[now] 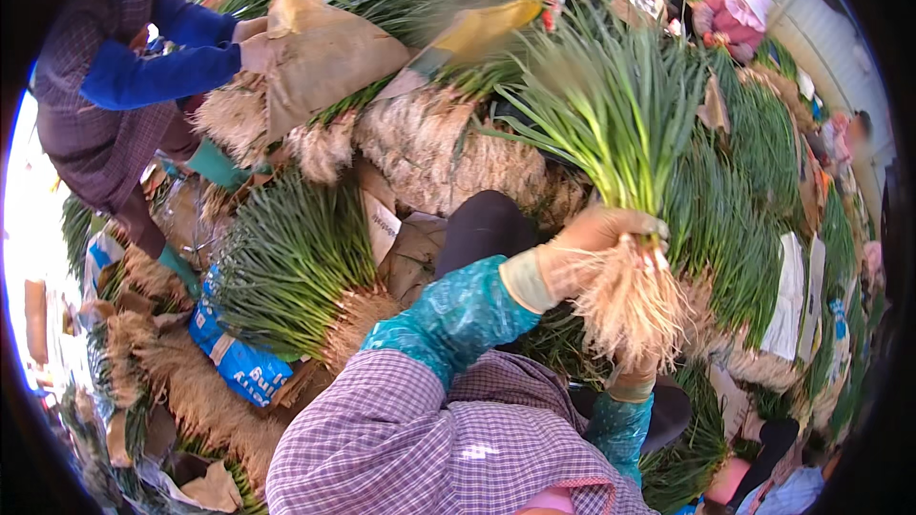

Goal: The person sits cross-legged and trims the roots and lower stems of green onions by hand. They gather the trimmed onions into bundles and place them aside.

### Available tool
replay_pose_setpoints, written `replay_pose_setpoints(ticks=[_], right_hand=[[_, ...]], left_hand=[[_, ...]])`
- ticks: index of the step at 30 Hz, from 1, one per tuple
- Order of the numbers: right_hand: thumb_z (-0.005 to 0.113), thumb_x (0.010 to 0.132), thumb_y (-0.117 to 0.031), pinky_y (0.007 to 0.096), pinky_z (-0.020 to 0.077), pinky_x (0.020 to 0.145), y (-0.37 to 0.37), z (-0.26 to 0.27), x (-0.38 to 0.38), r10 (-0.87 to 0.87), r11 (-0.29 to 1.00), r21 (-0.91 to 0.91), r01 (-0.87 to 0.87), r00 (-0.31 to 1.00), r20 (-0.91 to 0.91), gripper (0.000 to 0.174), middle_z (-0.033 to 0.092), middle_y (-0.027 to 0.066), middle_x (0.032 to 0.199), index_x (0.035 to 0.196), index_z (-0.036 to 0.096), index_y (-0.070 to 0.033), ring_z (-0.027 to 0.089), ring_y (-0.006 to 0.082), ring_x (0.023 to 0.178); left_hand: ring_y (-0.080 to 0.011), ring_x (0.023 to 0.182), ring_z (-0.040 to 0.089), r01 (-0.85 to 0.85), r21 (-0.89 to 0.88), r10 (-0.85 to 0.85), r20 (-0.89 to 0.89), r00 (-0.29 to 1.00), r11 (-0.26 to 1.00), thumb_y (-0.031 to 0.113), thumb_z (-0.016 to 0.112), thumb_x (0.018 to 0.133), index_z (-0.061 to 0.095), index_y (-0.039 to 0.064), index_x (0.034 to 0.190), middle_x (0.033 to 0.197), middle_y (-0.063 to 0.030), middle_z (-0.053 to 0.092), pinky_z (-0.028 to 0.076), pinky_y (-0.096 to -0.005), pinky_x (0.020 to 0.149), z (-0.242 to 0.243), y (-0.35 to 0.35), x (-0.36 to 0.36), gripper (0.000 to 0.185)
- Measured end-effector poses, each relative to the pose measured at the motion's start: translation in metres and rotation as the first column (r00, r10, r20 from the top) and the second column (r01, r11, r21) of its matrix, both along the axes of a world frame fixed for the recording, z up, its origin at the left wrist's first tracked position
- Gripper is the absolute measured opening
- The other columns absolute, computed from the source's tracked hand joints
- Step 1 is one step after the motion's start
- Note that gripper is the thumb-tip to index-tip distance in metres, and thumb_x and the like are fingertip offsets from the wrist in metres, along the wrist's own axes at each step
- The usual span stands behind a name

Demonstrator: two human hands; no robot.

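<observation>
My left hand [590, 247], in a pale glove, grips a bunch of green onions [630, 136] just above the white bulbs. The long leaves fan upward and the pale roots [633, 300] hang below the fist. Behind those roots is my right hand [633, 372], mostly hidden; only the glove's cuff and part of the hand show, and its fingers cannot be made out. At the left lies a heap of green onions [300, 265], roots towards me. Another row of green onions [730, 236] runs along the right, close behind the held bunch.
A person in blue sleeves [172, 71] stands at the upper left, handling a brown sheet [336, 64]. A blue printed bag [232, 350] lies under the left heap. Rooted bundles [451, 136] stretch ahead. A person in a white hat [744, 14] sits at the far right.
</observation>
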State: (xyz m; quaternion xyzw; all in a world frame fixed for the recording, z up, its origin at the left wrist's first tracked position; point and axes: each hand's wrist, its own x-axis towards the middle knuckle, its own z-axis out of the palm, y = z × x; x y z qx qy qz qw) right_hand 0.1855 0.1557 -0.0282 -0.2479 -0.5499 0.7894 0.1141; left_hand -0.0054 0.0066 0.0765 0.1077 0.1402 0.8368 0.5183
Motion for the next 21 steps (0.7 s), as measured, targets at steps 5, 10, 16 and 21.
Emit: replay_pose_setpoints(ticks=[5,10,16,21], right_hand=[[0.048,0.097,-0.013,0.0323,0.0516,0.077,-0.001,0.002,-0.004,0.114,0.927,0.363,-0.092,0.993,-0.040,0.024,0.063,0.0127,0.104,0.108,0.059,0.005,0.062,0.0201,0.089],[0.048,0.097,-0.014,0.0297,0.0499,0.072,0.005,0.001,0.000,0.141,0.888,0.453,-0.083,0.985,-0.096,0.022,0.062,0.0102,0.099,0.106,0.059,0.004,0.060,0.0179,0.083],[0.048,0.099,-0.014,0.0248,0.0320,0.046,0.013,-0.037,0.016,-0.070,0.957,-0.287,0.046,0.995,-0.076,0.019,0.044,-0.0020,0.062,0.090,0.058,0.000,0.036,0.0075,0.050],[0.051,0.100,-0.021,0.0253,0.0352,0.048,-0.004,-0.072,0.011,0.021,0.957,-0.289,0.010,0.994,0.105,0.022,0.052,0.0003,0.073,0.088,0.059,-0.004,0.043,0.0090,0.056]], left_hand=[[-0.0259,0.072,0.068,-0.038,0.039,0.038,0.008,0.999,0.999,0.004,0.064,0.084,0.064,-0.007,0.098,0.084,-0.0151,0.068,0.059,-0.0370,0.069,-0.009,0.012,0.004,0.018],[-0.0258,0.073,0.069,0.032,0.069,-0.039,0.109,0.993,0.997,0.006,0.062,0.086,0.063,-0.007,0.097,0.084,-0.0155,0.068,0.060,-0.0370,0.069,-0.011,-0.002,-0.013,0.017],[-0.0228,0.078,0.067,-0.150,0.092,0.152,-0.012,0.988,0.984,0.008,0.063,0.084,0.062,-0.006,0.100,0.093,-0.0145,0.067,0.059,-0.0338,0.073,0.064,-0.071,-0.019,0.022],[-0.0213,0.084,0.064,-0.636,0.055,0.599,-0.407,0.690,0.770,0.013,0.064,0.085,0.057,-0.007,0.108,0.098,-0.0139,0.063,0.057,-0.0313,0.077,0.097,-0.149,-0.042,0.031]])
